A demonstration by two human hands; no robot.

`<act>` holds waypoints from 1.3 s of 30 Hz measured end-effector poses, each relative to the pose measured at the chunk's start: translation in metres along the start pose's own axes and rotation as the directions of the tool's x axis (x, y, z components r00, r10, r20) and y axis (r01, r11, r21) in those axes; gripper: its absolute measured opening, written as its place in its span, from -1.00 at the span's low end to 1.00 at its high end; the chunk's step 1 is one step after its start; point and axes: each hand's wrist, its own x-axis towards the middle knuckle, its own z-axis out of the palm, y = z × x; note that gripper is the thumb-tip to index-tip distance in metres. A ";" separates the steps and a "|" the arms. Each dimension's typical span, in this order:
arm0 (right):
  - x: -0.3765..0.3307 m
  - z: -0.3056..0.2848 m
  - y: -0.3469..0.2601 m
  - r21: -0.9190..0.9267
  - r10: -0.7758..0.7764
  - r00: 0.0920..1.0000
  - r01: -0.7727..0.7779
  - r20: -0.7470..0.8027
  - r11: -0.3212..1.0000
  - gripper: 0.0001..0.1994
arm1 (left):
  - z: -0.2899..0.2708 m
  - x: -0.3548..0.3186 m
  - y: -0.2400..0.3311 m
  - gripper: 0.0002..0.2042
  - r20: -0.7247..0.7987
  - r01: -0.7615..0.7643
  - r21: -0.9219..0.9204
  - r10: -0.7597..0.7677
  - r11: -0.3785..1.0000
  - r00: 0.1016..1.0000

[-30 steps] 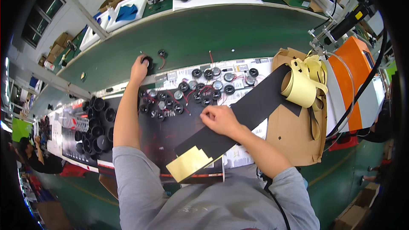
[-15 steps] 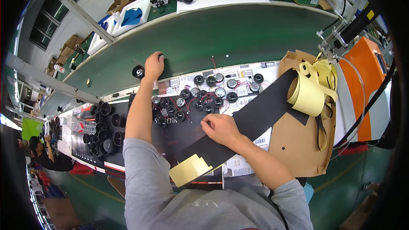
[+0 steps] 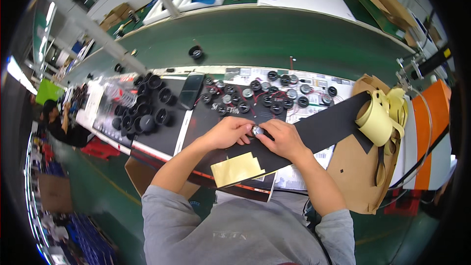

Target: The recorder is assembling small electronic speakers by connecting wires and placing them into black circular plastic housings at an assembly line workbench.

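My left hand (image 3: 229,133) and my right hand (image 3: 285,140) meet over the black foam strip (image 3: 319,123). Between their fingertips they grip a small round speaker (image 3: 257,130) with a silvery back; its far side is hidden by the fingers. Just beyond my hands, several small black-faced speakers (image 3: 277,107) with thin red wires lie spread over the work surface. The near end of the strip carries pale yellow backing paper (image 3: 236,169). Its other end meets a yellow roll (image 3: 377,122) at the right.
Black cup-shaped housings (image 3: 146,123) are grouped at the left beside a clear plastic bottle (image 3: 120,94). A dark phone (image 3: 191,91) lies near them. One housing (image 3: 196,53) stands on the green conveyor (image 3: 294,34). Cardboard (image 3: 360,181) lies under the roll. Another person (image 3: 61,125) is far left.
My left hand has come back from the green conveyor to meet my right hand, leaving a black housing there. Both now hold the small speaker. The whole view has shifted.
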 end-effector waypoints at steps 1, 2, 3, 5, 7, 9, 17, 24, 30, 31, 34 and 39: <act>-0.001 0.002 -0.001 -0.013 0.029 0.996 -0.028 0.081 1.000 -0.78 | -0.007 -0.013 -0.010 -0.68 -0.029 0.015 0.084 -0.012 0.996 1.000; -0.001 0.004 -0.002 -0.025 0.019 0.994 -0.017 0.104 1.000 -0.78 | -0.024 -0.028 -0.022 -0.71 -0.131 -0.034 0.178 0.058 0.984 0.990; -0.001 0.005 -0.003 -0.039 0.015 0.992 -0.010 0.122 0.999 -0.77 | -0.045 -0.044 -0.030 -0.73 -0.219 -0.071 0.278 0.136 0.958 0.966; 0.002 0.006 -0.008 -0.063 0.051 0.987 -0.042 0.150 0.997 -0.77 | -0.094 -0.073 -0.032 -0.80 -0.412 0.113 0.877 0.609 0.468 0.677; 0.003 0.005 -0.012 -0.074 0.056 0.986 -0.045 0.156 0.996 -0.78 | -0.144 -0.091 -0.039 -0.65 -0.402 0.335 0.908 0.743 0.251 0.535; 0.003 0.007 -0.013 -0.063 0.063 0.986 -0.054 0.154 0.997 -0.78 | -0.157 -0.105 -0.052 -0.59 -0.447 0.542 0.836 0.676 0.083 0.586; 0.005 0.006 -0.004 0.462 0.456 0.887 -0.437 0.077 0.772 -0.81 | -0.086 -0.078 -0.063 -0.64 -0.603 -0.175 0.084 0.189 0.981 0.775; 0.006 0.000 0.009 0.837 0.627 0.774 -0.400 0.090 0.374 -0.81 | 0.001 -0.005 -0.006 -0.69 -0.253 -0.222 -0.831 0.009 0.511 0.967; 0.006 -0.002 0.009 0.818 0.572 0.792 -0.177 -0.212 0.547 -0.77 | 0.012 0.031 0.001 -0.49 -0.088 -0.149 -0.906 0.169 0.396 0.982; 0.006 -0.002 0.009 0.720 0.481 0.817 -0.122 -0.318 0.684 -0.74 | 0.016 0.034 0.000 -0.50 -0.074 -0.129 -0.906 0.149 0.404 0.986; 0.007 -0.015 -0.013 0.315 0.245 0.891 -0.124 -0.382 0.941 -0.73 | 0.028 0.037 -0.007 -0.54 -0.096 -0.138 -0.902 0.121 0.410 0.988; 0.011 -0.001 -0.016 0.021 0.098 0.909 -0.099 -0.406 0.995 -0.74 | 0.048 0.034 -0.006 -0.61 -0.057 -0.115 -0.909 0.154 0.401 0.986</act>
